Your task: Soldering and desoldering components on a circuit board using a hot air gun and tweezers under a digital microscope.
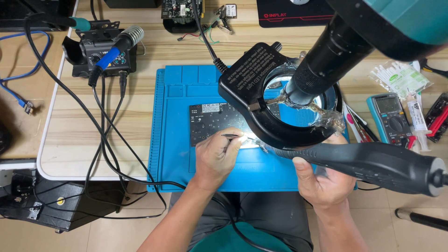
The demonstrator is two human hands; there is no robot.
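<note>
Rework in progress on the dark rectangular circuit board (219, 122), which lies on the blue silicone mat (172, 116) on the pale wooden worktop (74, 140). Left hand (217, 156): grip closed on thin metal tweezers (235, 136), tips at the board. Right hand (324, 182): grip clamped on the dark grey hot-air wand (378, 163), nozzle hidden beneath the black microscope ring light (261, 93). Judgement: heating stage; any lift calls for steady tweezers.

Soldering station (103, 55), multimeter (390, 117), cotton swabs (399, 78) on wooden desk (140, 100)
</note>
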